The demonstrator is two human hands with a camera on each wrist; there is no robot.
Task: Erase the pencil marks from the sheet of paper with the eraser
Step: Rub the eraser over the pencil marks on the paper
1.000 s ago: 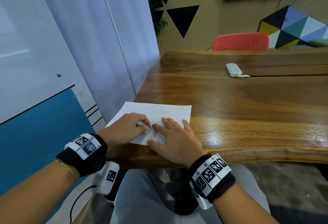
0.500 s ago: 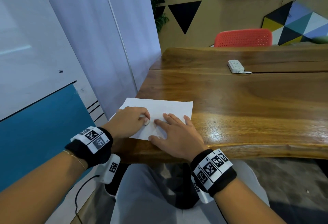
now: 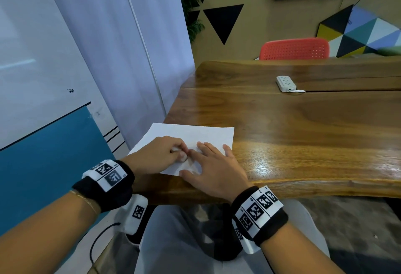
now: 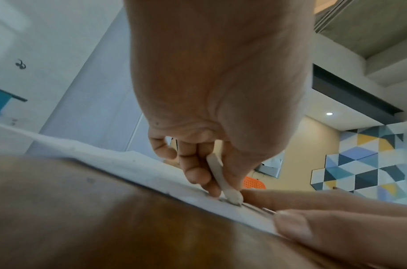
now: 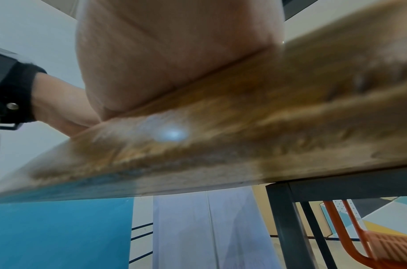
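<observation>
A white sheet of paper (image 3: 195, 135) lies at the near left corner of the wooden table (image 3: 303, 135). My left hand (image 3: 160, 154) pinches a flat white eraser (image 4: 218, 174) between thumb and fingers, its lower end pressed onto the sheet of paper (image 4: 133, 163). Dark pencil marks (image 4: 255, 208) show just right of the eraser tip. My right hand (image 3: 214, 167) lies flat with fingers spread on the paper's near right part, holding it down. In the right wrist view only the palm's heel (image 5: 174, 54) on the table edge shows; its fingers are hidden.
A white power strip (image 3: 286, 83) lies far back on the table. A red chair (image 3: 295, 49) stands behind it. A white and blue wall panel (image 3: 54, 122) runs close along the left. The table's front edge (image 3: 303, 187) is right under my wrists.
The left hand with the eraser has shifted slightly toward me along the paper, close to the right hand's fingers. The right hand has stayed pressed on the sheet.
</observation>
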